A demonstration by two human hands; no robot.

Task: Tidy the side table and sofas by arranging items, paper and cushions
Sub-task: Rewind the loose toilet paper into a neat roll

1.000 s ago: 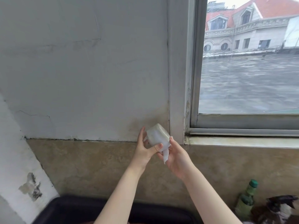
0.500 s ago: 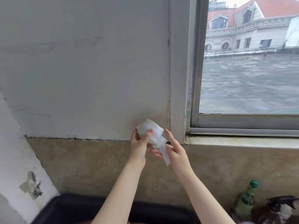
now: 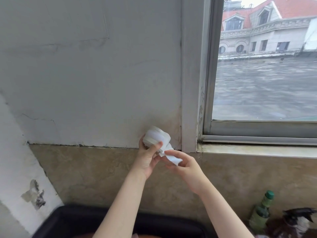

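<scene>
A white roll of tissue paper (image 3: 157, 136) is held up in front of the wall, just left of the window frame. My left hand (image 3: 148, 156) grips the roll from below, thumb pressed on its side. A loose tail of the paper (image 3: 172, 158) hangs from the roll to the right. My right hand (image 3: 184, 164) pinches this tail with curled fingers. Both forearms reach up from the bottom of the view. The side table and sofas are not in sight.
A dark sofa back or armrest (image 3: 72, 222) lies along the bottom edge. A green bottle (image 3: 261, 211) and a dark spray bottle (image 3: 297, 220) stand at the lower right. The window sill (image 3: 257, 150) runs right of the hands. The wall is cracked and peeling on the left.
The roll has been turned in my left hand and more paper has come loose. My right hand moved from beside the roll to pinch and pull the tail down to the right.
</scene>
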